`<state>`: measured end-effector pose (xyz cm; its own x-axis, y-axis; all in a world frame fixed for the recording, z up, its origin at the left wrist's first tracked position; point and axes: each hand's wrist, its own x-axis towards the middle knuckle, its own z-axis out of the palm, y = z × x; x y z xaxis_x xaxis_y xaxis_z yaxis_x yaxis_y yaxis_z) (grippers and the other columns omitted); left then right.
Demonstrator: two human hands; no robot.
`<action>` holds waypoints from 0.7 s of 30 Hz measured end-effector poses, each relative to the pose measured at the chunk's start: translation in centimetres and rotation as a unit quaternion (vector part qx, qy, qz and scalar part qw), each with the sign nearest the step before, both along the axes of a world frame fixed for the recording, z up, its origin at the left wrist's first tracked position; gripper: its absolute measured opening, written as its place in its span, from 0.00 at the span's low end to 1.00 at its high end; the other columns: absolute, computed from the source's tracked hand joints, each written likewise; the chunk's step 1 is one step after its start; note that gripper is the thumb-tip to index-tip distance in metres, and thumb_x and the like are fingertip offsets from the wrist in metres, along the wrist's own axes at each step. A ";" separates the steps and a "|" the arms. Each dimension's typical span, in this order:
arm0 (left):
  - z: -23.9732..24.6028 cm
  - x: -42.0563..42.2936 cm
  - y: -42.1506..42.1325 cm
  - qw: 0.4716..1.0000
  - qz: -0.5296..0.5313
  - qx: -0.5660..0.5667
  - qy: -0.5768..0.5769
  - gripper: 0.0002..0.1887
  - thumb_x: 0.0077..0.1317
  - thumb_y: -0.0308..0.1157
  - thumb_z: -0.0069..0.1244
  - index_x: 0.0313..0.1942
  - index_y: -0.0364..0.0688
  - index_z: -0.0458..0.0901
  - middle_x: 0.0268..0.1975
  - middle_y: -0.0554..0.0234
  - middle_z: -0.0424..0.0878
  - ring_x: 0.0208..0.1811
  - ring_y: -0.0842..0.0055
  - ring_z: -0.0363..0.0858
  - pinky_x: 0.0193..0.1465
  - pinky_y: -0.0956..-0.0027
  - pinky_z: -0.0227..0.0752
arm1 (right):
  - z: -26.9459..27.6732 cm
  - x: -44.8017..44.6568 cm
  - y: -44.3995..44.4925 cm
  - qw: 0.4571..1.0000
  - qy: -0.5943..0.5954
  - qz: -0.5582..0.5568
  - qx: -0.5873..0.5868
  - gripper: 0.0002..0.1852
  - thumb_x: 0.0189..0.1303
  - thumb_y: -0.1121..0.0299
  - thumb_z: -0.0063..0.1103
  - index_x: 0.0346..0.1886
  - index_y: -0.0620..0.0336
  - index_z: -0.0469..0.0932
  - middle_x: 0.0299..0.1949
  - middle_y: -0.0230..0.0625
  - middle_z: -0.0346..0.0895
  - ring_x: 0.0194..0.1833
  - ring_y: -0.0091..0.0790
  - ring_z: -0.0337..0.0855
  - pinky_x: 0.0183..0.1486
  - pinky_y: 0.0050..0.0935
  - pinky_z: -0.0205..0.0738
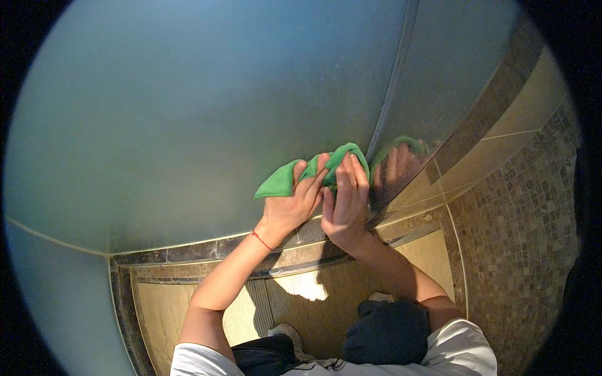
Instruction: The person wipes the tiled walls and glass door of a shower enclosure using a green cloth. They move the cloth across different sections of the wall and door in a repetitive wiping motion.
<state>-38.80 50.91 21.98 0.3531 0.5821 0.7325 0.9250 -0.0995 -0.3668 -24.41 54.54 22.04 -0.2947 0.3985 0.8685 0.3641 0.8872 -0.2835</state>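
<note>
A green cloth (277, 182) is bunched against a frosted glass panel (188, 117), low down near its right edge. My left hand (296, 199), with a thin red string at the wrist, presses on the cloth's middle, and one corner hangs out to the left. Beside it my right hand (347, 202) has its fingers on the cloth's right end, which is folded over near the fingertips. The two hands are close together. A metal strip (392, 89) runs up the panel just right of the cloth.
Dark tile edging (193, 251) lines the foot of the glass. A mosaic-tiled surface (517, 225) stands at the right, beside a beige tiled wall (512, 115). Another glass panel (56, 291) meets the first at the left. Ribbed floor tiles (164, 305) lie below, with my feet on them.
</note>
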 end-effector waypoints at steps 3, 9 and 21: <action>1.6 0.5 -0.1 0.999 0.011 0.003 -0.030 0.21 0.66 0.39 0.46 0.57 0.46 0.78 0.67 0.72 0.69 0.75 0.58 0.52 0.64 0.62 0.65 | 1.9 -0.2 -0.3 1.000 0.008 0.001 -0.012 0.25 0.66 0.74 0.46 0.65 0.72 0.58 0.67 0.61 0.57 0.66 0.61 0.58 0.66 0.50 0.55; 8.3 2.4 1.2 0.988 0.022 0.104 -0.112 0.19 0.68 0.38 0.42 0.55 0.42 0.80 0.68 0.68 0.68 0.75 0.53 0.49 0.67 0.62 0.62 | 8.4 -1.2 1.5 0.996 0.053 0.000 0.072 0.24 0.72 0.66 0.36 0.65 0.72 0.59 0.68 0.58 0.57 0.65 0.58 0.60 0.64 0.48 0.56; 3.5 2.3 -0.3 0.994 -0.004 0.028 -0.102 0.22 0.68 0.37 0.42 0.59 0.40 0.76 0.69 0.65 0.66 0.75 0.53 0.49 0.70 0.56 0.56 | 4.1 -0.4 -0.6 0.999 0.045 0.015 0.011 0.24 0.70 0.72 0.36 0.66 0.73 0.58 0.67 0.59 0.58 0.64 0.59 0.61 0.65 0.48 0.55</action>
<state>-36.46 50.65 25.52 0.1982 0.5363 0.8204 0.9800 -0.0919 -0.1767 -24.81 53.99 26.13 -0.2257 0.3717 0.9005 0.3114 0.9034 -0.2948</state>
